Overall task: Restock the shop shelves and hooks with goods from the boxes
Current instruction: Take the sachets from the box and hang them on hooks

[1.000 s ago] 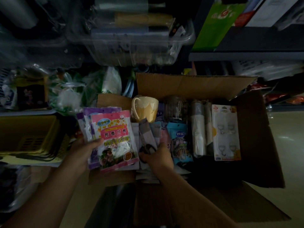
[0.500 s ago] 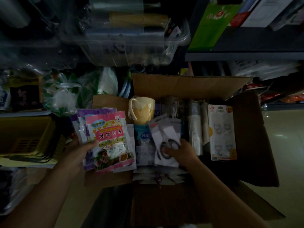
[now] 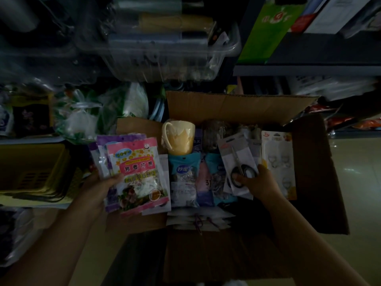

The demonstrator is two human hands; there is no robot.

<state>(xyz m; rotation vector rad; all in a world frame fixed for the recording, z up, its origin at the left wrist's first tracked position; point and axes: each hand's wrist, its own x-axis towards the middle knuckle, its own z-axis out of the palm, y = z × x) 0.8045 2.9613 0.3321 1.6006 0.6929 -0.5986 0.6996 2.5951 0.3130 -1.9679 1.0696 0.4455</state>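
Right hand (image 3: 260,183) pinches the scissors cards (image 3: 239,162) by their near end — long axis pointing away; left hand (image 3: 97,188) grips sachets (image 3: 136,172).

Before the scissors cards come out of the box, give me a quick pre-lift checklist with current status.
1. Right hand grips the scissors cards: ok.
2. Number of cards in that grip: cannot tell, several overlap.
3. Left hand holds the sachet packs firmly: ok.
4. Lift path free of the mug and hook card: ok.
5. Free hook or shelf slot for scissors in view: cannot tell.
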